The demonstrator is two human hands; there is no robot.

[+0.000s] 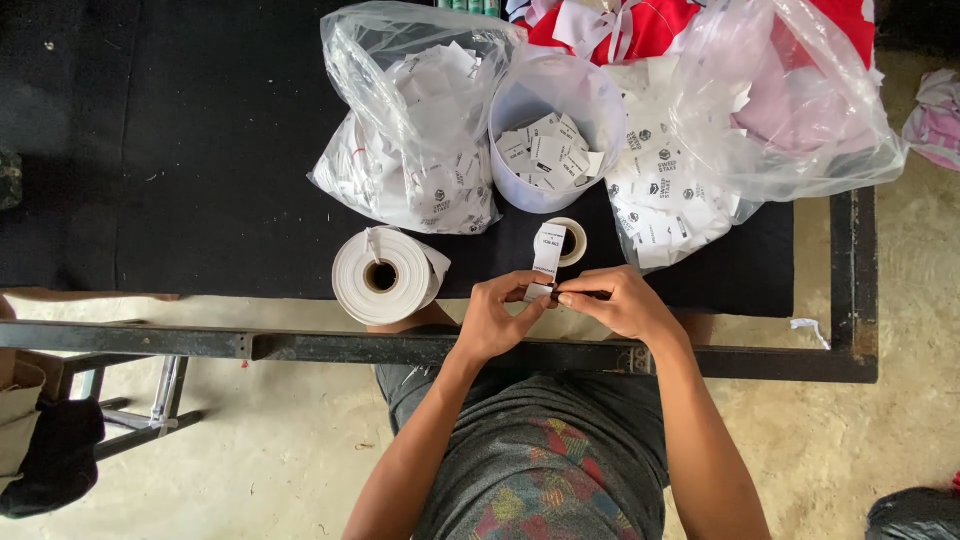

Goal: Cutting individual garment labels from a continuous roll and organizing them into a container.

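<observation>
Both hands pinched on one thing: a white label strip (548, 252) running up from my fingers to the small label roll (570, 241) on the black table (200, 150). Left hand (493, 318) clamps the strip's lower end between thumb and fingertips. Right hand (620, 302) is closed too, thumb and forefinger meeting the left at the same spot, just at the near table edge. Can't tell if there's a blade or tool in the right; something dark shows at the fingertips, too small to read.

To do this well, as I judge it: keep the strip taut and straight off the roll, no twist. Pinch points close together so the break or fold lands on one label boundary, not mid-print. Keep the small roll lying flat so it doesn't skid.

Outward from there: large white paper roll (385, 275) left of my hands, hanging slightly over the edge, apart from the strip. Behind, a white tub (556, 130) with loose cut labels in it. Clear bag (415, 130) of labels on its left, a second clear bag (740, 120) on its right, both touching or nearly touching the tub. Red cloth (650, 25) at the far edge.
</observation>
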